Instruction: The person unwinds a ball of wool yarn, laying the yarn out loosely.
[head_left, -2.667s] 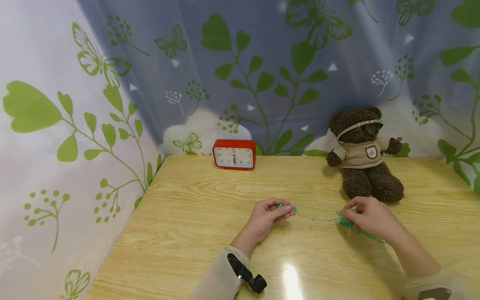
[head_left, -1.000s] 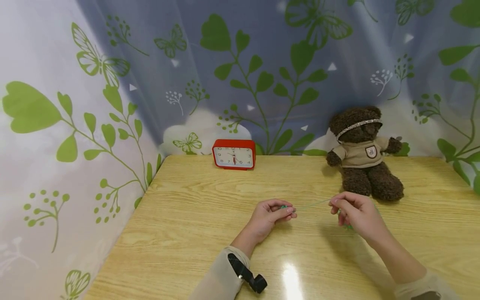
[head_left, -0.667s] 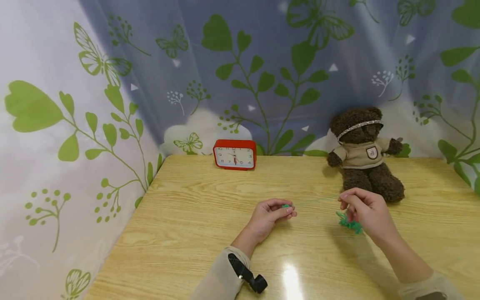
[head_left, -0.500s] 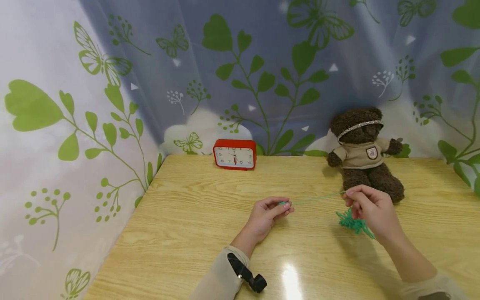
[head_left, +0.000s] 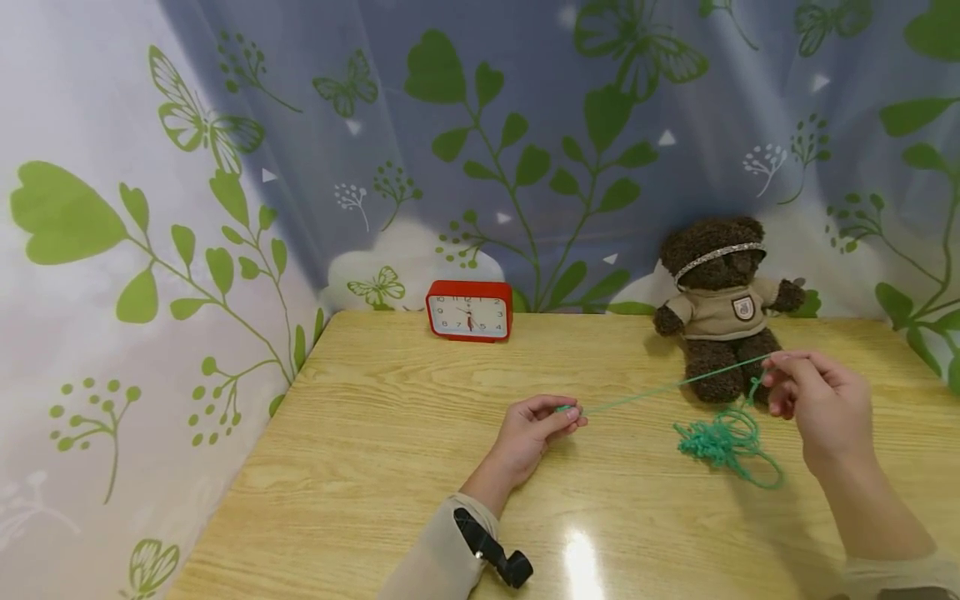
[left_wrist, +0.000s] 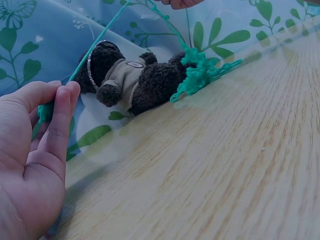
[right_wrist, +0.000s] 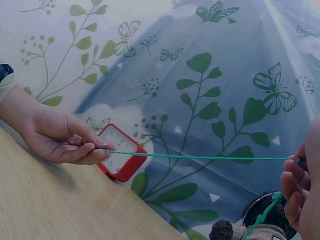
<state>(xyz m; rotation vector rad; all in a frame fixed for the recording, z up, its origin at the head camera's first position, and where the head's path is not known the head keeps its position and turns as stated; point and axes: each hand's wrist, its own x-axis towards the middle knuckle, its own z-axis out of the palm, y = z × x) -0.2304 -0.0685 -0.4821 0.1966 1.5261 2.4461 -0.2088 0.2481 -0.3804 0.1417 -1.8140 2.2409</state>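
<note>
A length of green yarn (head_left: 675, 386) runs taut between my two hands. My left hand (head_left: 528, 437) pinches one end between thumb and fingers; a small green wad shows behind those fingers in the left wrist view. Over to the right and higher, my right hand (head_left: 828, 408) pinches the strand at its fingertips. From there a knotted piece drops to a loose green tangle (head_left: 712, 442) with a loop beside it, at the table. In the right wrist view the strand (right_wrist: 200, 157) stretches straight from hand to hand.
A brown teddy bear (head_left: 723, 304) in a beige sweater sits at the back right, just beyond the tangle and my right hand. The red alarm clock (head_left: 469, 311) stands at the back of the wooden table (head_left: 360, 467). A leaf-patterned curtain (head_left: 420, 150) hangs behind.
My right hand has moved right and up, drawing the strand between the hands longer. The tangle hangs out of that hand and has spread into view with a loop. My left hand has hardly moved.
</note>
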